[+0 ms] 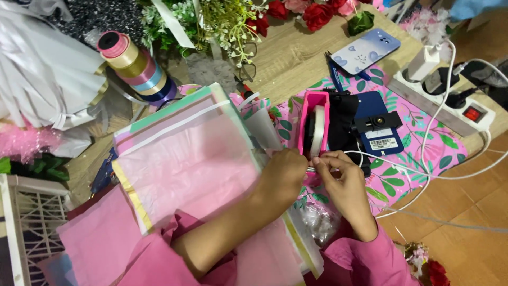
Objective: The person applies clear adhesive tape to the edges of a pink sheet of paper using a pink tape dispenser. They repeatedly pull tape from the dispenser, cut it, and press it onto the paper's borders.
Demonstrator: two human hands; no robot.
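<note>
A hot-pink tape dispenser [313, 127] holding a white roll sits at centre, on a pink cloth [423, 143] patterned with green leaves. Pale pink tissue sheets [190, 164], edged mint and yellow, fill the middle left. Upper left, ribbon spools [135, 66] show pink, gold, light blue and purple. Red roses [317, 13] line the top.

Both arms reached forward in pink sleeves. The left hand [286, 172] and right hand [341, 177] met, fingertips pinched close together.

Both hands meet at a pink tape dispenser [312, 127]: left hand [283, 172] and right hand [344, 177] pinch its tape end. Pink wrapping sheets [185, 159] lie at nine o'clock, ribbon spools [135, 66] at ten.
</note>
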